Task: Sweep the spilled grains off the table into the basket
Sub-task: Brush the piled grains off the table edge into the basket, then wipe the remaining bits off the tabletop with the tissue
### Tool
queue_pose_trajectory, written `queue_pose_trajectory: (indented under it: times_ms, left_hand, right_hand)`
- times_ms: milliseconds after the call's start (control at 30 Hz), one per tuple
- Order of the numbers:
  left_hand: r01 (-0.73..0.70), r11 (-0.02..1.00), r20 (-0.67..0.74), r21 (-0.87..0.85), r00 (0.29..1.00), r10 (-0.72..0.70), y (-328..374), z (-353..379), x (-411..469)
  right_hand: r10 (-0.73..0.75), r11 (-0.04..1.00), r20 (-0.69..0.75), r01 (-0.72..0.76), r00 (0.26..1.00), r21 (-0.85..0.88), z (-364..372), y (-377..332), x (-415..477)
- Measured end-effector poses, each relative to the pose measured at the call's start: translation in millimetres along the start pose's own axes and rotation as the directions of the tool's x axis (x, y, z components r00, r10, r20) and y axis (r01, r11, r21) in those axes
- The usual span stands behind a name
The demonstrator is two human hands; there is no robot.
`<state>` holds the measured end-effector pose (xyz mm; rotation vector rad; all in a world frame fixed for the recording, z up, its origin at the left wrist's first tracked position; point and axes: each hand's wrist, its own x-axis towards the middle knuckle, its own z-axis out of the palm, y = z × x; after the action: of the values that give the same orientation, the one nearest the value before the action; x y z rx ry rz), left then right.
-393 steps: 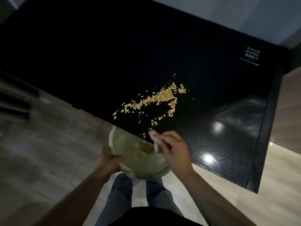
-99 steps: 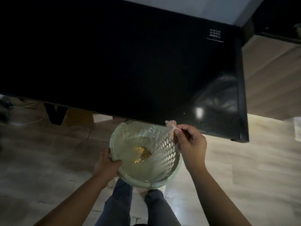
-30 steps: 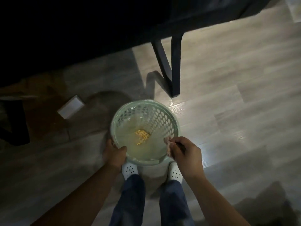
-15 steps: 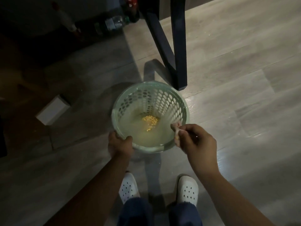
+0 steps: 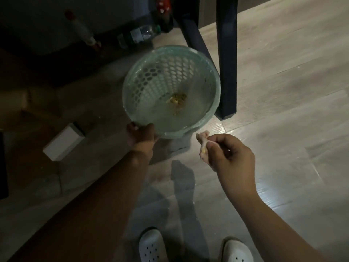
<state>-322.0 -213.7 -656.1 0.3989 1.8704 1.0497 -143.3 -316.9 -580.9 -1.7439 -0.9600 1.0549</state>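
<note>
A pale green perforated basket (image 5: 151, 76) is low over the wooden floor, with a small heap of yellow grains (image 5: 176, 99) at its bottom. My left hand (image 5: 140, 134) grips its near rim. My right hand (image 5: 230, 156) is off to the basket's right and nearer to me, and it pinches a crumpled pale cloth (image 5: 203, 143) that pokes out toward the basket. The tabletop is out of view.
Dark table legs (image 5: 226, 59) stand right behind the basket's far right side. A white box (image 5: 63, 141) lies on the floor to the left. Bottles (image 5: 136, 35) stand in the shadow at the back. My white shoes (image 5: 151, 246) show at the bottom.
The basket has gone forward and down toward the floor by the table legs. My right hand with the cloth has drawn away from the basket's rim. The view has tilted further down.
</note>
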Motion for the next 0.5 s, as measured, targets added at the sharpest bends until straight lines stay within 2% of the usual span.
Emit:
queue_pose_trajectory:
  times_ms: [133,233,300,333,433,500]
  left_hand:
    - [-0.053,0.993,0.163,-0.107,0.984,0.070,17.6,15.3,13.6]
    - [-0.100,0.985,0.220,0.143,0.973,0.067,21.2,9.9,20.0]
    - [-0.128,0.913,0.137,0.388,0.987,0.080,10.5,-3.1,24.2]
    - [-0.101,0.886,0.105,0.452,0.993,0.060,9.9,-8.1,18.7]
    - [-0.052,0.905,0.124,0.421,0.992,-0.001,24.7,-23.7,-29.2]
    - [-0.114,0.887,0.238,0.447,0.971,0.004,24.4,-33.3,-58.4]
  right_hand:
    - [0.006,1.000,0.005,-0.006,1.000,0.000,4.0,3.7,7.7]
    - [0.024,1.000,0.013,-0.025,1.000,0.012,4.6,3.3,6.2]
    - [0.038,0.999,0.021,-0.039,0.999,0.019,3.2,1.8,2.1]
    - [0.045,0.999,0.023,-0.045,0.999,0.016,0.9,0.5,0.2]
    - [0.070,0.998,0.019,-0.070,0.997,0.000,-8.5,-5.9,-8.2]
    - [0.078,0.997,0.014,-0.078,0.997,-0.022,-20.5,-14.6,-15.1]
